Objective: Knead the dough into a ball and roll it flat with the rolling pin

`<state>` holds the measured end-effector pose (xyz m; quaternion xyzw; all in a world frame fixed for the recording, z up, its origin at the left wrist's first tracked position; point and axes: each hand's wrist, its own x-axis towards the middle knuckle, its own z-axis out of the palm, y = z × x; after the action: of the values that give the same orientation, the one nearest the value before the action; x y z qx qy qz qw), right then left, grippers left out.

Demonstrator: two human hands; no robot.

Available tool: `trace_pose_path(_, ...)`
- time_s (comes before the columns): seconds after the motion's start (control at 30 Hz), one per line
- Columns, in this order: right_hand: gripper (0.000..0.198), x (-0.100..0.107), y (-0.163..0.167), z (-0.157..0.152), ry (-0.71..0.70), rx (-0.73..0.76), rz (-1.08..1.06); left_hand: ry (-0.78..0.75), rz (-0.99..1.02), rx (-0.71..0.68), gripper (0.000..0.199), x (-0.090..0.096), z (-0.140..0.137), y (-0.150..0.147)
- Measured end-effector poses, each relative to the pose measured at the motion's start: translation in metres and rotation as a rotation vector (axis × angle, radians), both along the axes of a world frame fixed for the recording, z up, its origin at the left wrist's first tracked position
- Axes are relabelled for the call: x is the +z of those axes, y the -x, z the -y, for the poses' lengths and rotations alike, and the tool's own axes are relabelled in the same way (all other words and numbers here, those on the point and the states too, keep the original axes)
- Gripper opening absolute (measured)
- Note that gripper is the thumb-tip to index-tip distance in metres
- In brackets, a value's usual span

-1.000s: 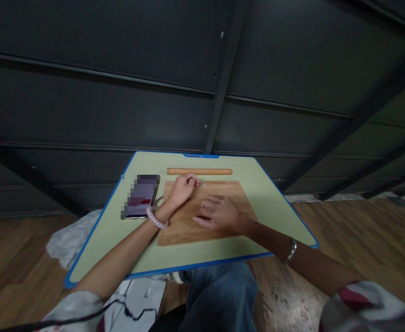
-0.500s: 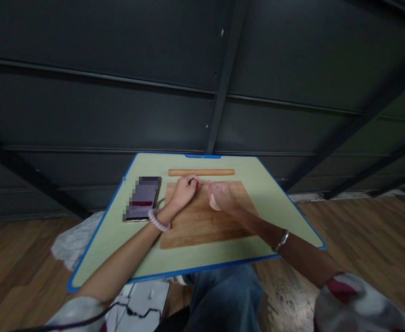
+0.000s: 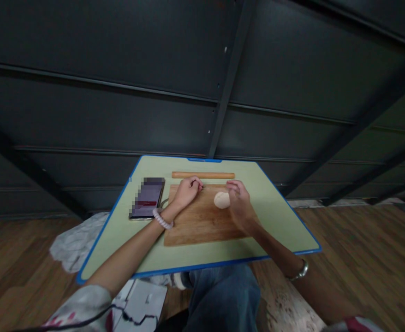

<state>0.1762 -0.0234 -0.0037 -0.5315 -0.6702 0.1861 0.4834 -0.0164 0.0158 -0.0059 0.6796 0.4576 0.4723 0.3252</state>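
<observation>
A round, pale lump of dough [image 3: 221, 200] lies on the wooden cutting board [image 3: 195, 226], right of its middle. My right hand [image 3: 241, 203] is beside the dough's right side, fingers loosely bent and apart, not wrapped round it. Whether the palm touches the dough I cannot tell. Over the board's far left part rests my left hand [image 3: 187, 191], its fingers curled in with nothing visible in them. Just beyond both hands lies a wooden rolling pin [image 3: 203, 175], untouched.
A phone [image 3: 147, 198], partly blurred out, lies left of the board. The small green table [image 3: 282, 230] has a blue rim, and dark metal panels [image 3: 154, 124] rise behind it. My knees are under its near edge. White cloth [image 3: 76, 244] is on the floor at left.
My right hand has come off the dough and shifted right, its fingers loosening from a closed shape. The dough now shows whole. My left hand keeps its place on the board.
</observation>
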Motion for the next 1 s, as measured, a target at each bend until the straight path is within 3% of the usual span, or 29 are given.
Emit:
trace_pose_path(0.17,0.033,0.011,-0.001,-0.016,0.022,0.305,0.214,-0.042,-0.035,0.004,0.025,-0.005,-0.003,0.000)
trace_pose_path(0.23,0.032,0.017,0.005,-0.018,0.042,0.448,0.358,-0.044,-0.027,0.012,0.025,-0.008,-0.005,0.001)
trace_pose_path(0.33,0.035,0.025,0.016,-0.015,-0.034,0.611,0.641,-0.034,-0.004,0.005,0.024,-0.010,-0.007,0.002)
trace_pose_path(0.47,0.044,0.027,0.027,-0.009,-0.199,0.612,0.914,-0.021,-0.010,0.013,0.023,-0.006,-0.005,0.002)
trace_pose_path(0.57,0.046,0.020,0.032,-0.010,-0.290,0.555,0.984,-0.023,-0.008,0.014,0.023,-0.004,-0.003,0.001)
trace_pose_path(0.67,0.036,0.010,0.034,-0.015,-0.305,0.527,0.939,-0.021,0.006,-0.002,0.022,-0.005,-0.002,0.000)
trace_pose_path(0.8,0.029,0.002,0.032,-0.024,-0.212,0.489,0.817,-0.011,-0.004,-0.007,0.023,-0.005,0.000,-0.003)
trace_pose_path(1.0,0.037,-0.002,0.036,-0.037,0.084,0.277,0.174,-0.048,-0.028,0.002,0.023,-0.004,0.000,-0.002)
